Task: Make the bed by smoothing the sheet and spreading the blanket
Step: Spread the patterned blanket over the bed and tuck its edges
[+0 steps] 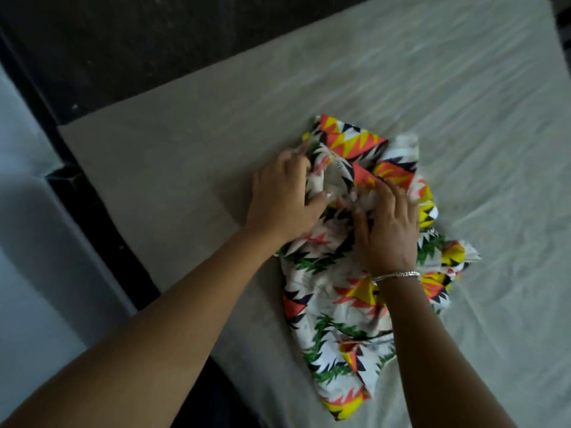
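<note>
Currently, a bundled blanket (340,304), printed with orange, yellow, green and black zigzags on white, is seen lying on the pale sheet (463,118) that covers the bed (102,193). The blanket is folded and crumpled into a long heap, set near the bed's left edge and running from the near edge toward the middle. The sheet is stretched over the mattress, with faint creases spread across its right part.

Both hands are placed on the far half of the bundle, close together. The left hand (282,197) is laid on the bundle's left side; its fingers are curled into the folds and a ridge of cloth is gripped between them and the thumb. The right hand (389,227) is set just beside it, its fingers bent and their tips buried in a fold, so that cloth is held there too; motion blur hides the finer detail. A thin silver bracelet (398,274) is worn on the right wrist.

Dark floor (123,41) is visible beyond the bed's far edge.
</note>
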`<state>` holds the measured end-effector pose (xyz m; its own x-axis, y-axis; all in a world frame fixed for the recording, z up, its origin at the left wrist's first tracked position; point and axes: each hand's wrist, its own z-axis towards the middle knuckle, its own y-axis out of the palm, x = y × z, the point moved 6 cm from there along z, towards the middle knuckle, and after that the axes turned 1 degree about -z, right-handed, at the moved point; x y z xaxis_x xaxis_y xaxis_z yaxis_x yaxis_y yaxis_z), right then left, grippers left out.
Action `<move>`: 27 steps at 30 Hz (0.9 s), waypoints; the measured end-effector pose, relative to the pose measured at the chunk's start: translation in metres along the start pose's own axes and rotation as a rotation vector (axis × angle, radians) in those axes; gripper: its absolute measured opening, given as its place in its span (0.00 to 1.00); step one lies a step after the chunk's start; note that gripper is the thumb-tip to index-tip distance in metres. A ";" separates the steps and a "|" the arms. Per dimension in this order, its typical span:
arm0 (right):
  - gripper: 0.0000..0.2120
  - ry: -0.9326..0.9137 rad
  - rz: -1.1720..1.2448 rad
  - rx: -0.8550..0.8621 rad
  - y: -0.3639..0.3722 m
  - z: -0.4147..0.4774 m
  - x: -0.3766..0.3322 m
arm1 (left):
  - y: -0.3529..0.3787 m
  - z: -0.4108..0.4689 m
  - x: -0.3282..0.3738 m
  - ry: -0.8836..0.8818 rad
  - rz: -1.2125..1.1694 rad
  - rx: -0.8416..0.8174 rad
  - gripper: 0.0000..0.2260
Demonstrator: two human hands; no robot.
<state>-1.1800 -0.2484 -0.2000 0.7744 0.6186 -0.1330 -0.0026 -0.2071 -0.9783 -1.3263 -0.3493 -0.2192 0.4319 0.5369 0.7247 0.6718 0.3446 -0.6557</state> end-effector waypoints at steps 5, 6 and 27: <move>0.40 0.072 -0.026 -0.223 0.010 -0.004 0.013 | -0.001 0.021 0.031 0.064 0.016 -0.228 0.23; 0.42 0.076 -0.055 -0.237 0.008 -0.003 0.010 | -0.002 0.025 0.030 0.013 0.028 -0.246 0.25; 0.07 -0.146 0.822 -0.239 -0.165 -0.119 -0.001 | -0.084 -0.080 0.120 0.250 0.665 -0.720 0.12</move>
<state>-1.1050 -0.3047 -0.0198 0.4957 0.2907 -0.8184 -0.3802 -0.7746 -0.5055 -1.2821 -0.3754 -0.0599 0.9092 0.2453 0.3363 0.4161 -0.5567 -0.7190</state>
